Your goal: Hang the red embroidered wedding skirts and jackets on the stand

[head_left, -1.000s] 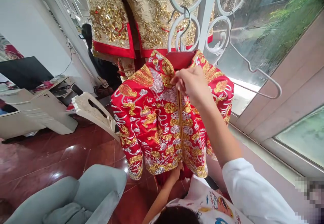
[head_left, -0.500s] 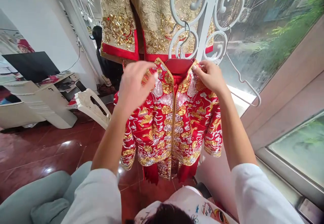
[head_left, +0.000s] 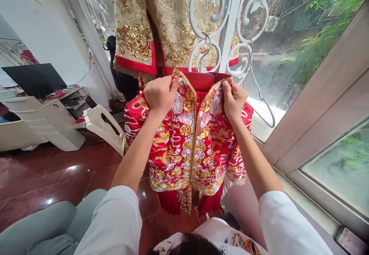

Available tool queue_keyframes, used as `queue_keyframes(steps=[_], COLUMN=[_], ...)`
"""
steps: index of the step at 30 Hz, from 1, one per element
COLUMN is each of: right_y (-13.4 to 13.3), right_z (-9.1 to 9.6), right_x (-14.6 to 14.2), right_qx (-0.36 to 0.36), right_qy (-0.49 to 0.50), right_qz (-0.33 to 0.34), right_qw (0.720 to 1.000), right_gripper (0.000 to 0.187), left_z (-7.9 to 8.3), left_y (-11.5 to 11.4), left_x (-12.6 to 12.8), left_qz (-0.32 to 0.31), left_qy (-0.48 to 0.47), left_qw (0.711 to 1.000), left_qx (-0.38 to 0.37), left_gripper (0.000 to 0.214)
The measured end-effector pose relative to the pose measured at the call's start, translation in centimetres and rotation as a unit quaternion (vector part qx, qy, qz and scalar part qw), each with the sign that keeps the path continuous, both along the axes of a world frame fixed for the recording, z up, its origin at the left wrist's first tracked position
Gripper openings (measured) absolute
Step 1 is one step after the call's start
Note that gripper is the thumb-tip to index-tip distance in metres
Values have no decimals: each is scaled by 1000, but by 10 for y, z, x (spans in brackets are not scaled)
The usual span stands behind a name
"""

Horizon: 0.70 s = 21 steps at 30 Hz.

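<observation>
A small red jacket [head_left: 187,143] with gold and silver embroidery hangs on a red hanger [head_left: 203,79] from a white scrolled metal stand [head_left: 227,24]. Its front zip is closed. My left hand [head_left: 160,93] pinches the left side of the collar. My right hand [head_left: 233,99] grips the right side of the collar. A larger gold embroidered garment [head_left: 161,20] with red trim hangs behind and above.
A person's dark hair [head_left: 187,245] and printed white shirt show right below me. A grey sofa [head_left: 54,224] is at lower left, a white plastic chair [head_left: 103,126] and white desk with a monitor [head_left: 34,80] at left. A window [head_left: 302,36] fills the right.
My left hand came up from the jacket's hem to the collar and closed on it. My right hand moved from the zip top to the right collar side. The view shifted slightly.
</observation>
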State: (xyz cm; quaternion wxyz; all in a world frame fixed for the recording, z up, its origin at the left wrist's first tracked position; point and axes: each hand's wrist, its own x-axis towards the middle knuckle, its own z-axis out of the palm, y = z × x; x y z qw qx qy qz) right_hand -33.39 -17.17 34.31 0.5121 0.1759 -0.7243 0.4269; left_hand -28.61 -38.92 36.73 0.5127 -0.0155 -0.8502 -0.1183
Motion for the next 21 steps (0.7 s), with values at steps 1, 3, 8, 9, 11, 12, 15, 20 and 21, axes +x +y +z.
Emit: queue_keyframes(steps=[1, 3, 8, 9, 11, 12, 15, 20, 21], right_y=[3, 13, 28, 29, 30, 30, 32, 35, 35], right_z=[0, 3, 23, 27, 35, 38, 41, 27, 23], right_x=[3, 8, 1, -3, -9, -11, -9, 13, 17], right_qx=[28, 102, 213, 218, 231, 240, 243, 229, 222], right_qy=[-2, -21, -131, -159, -225, -255, -288, -205, -197], right_qz=[8, 21, -31, -31, -12, 2, 16, -38, -64], right_qw=[1000, 994, 968, 962, 947, 937, 926, 951, 953], right_gripper=[45, 44, 54, 57, 60, 61, 59, 56, 56], left_z=[-2, -2, 19, 25, 38, 42, 40, 2, -5], left_y=[-2, -8, -19, -21, -23, -24, -29, -53, -60], left_x=[1, 4, 2, -1, -6, -8, -3, 24, 29], left_qz=[-8, -17, 9, 1, -35, -56, -85, 13, 35], left_qy=[1, -11, -125, -152, -217, -250, -273, -173, -175], left_qw=[1000, 998, 990, 986, 973, 964, 953, 980, 980], left_qx=[-22, -59, -67, -65, -70, -75, -101, -102, -88], left_gripper=[56, 56, 58, 59, 61, 62, 59, 50, 50])
